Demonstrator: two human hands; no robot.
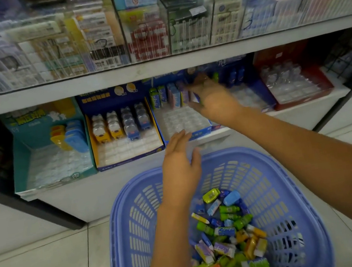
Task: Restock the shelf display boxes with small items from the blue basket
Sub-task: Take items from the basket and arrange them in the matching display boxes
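Blue box (185, 120) is being filled: the right hand (209, 96) sets a purple item (185, 94) in its back row. Left hand (181, 166) hovers empty, fingers straight, above the basket (126, 232); I judge it should pick another item next.

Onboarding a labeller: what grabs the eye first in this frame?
The blue slotted plastic basket at bottom centre, holding a heap of small colourful packets. Above it the left hand hovers open, while the right hand reaches into the dark blue cardboard display box on the lower shelf.
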